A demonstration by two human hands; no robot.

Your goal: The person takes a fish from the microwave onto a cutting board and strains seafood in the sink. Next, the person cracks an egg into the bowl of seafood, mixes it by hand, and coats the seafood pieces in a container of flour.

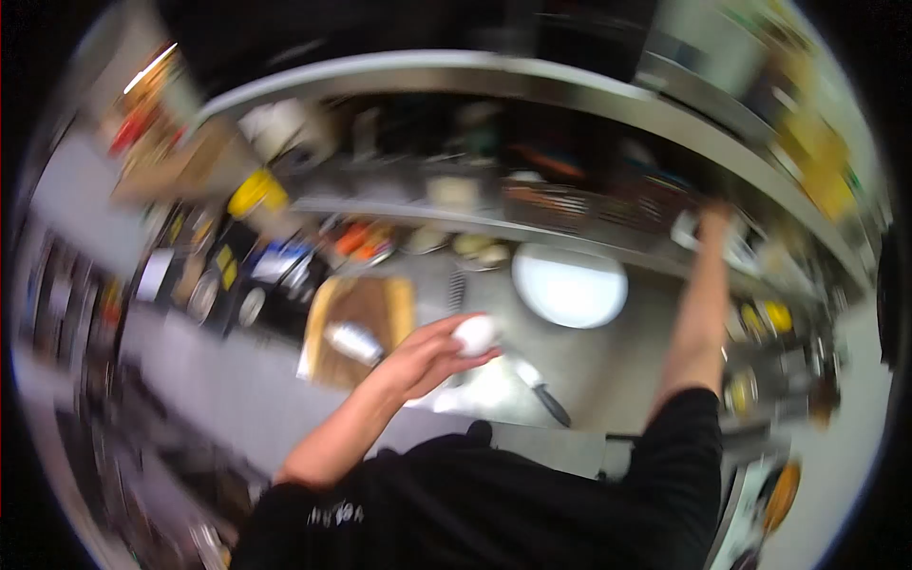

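My left hand (432, 356) is closed around a white egg (476, 335), held in the fingertips above the steel counter. Below and to the right of it lies a knife with a black handle (549, 403). A wooden cutting board (328, 299) is left of that hand, with a shiny silvery-white object (355, 343) on it that I cannot make out. My right arm stretches far out to the shelf, where my right hand (714, 217) is at a white object (686, 231). Blur hides its fingers. A large white plate (570, 285) rests on the counter between both hands.
Small plates of cut vegetables (362, 243) and pale slices (481, 252) line the counter's back. Above them runs a steel shelf (399, 211) with baskets (546, 204). At left are a yellow tub (257, 194) and black containers; a cardboard box (185, 166) stands behind.
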